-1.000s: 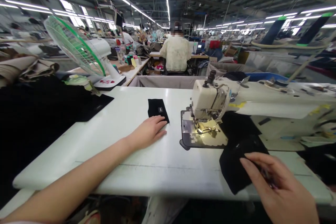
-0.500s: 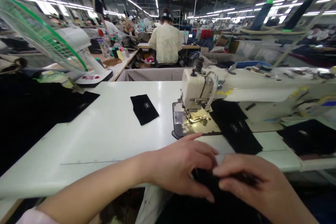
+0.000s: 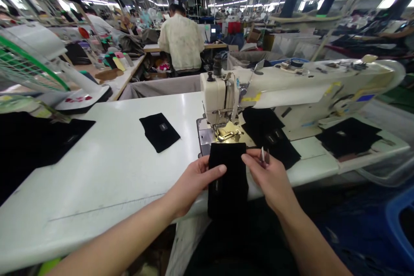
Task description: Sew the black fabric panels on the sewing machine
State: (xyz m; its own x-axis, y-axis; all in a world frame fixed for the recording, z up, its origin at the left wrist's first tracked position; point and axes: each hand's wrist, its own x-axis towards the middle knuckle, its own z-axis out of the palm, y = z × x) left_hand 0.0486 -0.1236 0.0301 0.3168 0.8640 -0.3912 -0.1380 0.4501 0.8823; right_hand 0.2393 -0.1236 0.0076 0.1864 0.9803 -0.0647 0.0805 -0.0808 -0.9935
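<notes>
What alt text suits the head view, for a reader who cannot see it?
Two hands hold a black cloth before a sewing machine on a table: the left hand grips its left edge, while the right hand, holding a small tool, touches its right edge. Another black piece lies farther left.

Single head-worn view, looking forward and down across a white table point(image 3: 106, 172). Close on the hands at the near edge: left hand point(image 3: 190, 183) at 6 o'clock, right hand point(image 3: 271, 177) toward 5. Sewing machine point(image 3: 220, 95) near, at 12; seated person point(image 3: 181, 39) far beyond, toward 11.
</notes>
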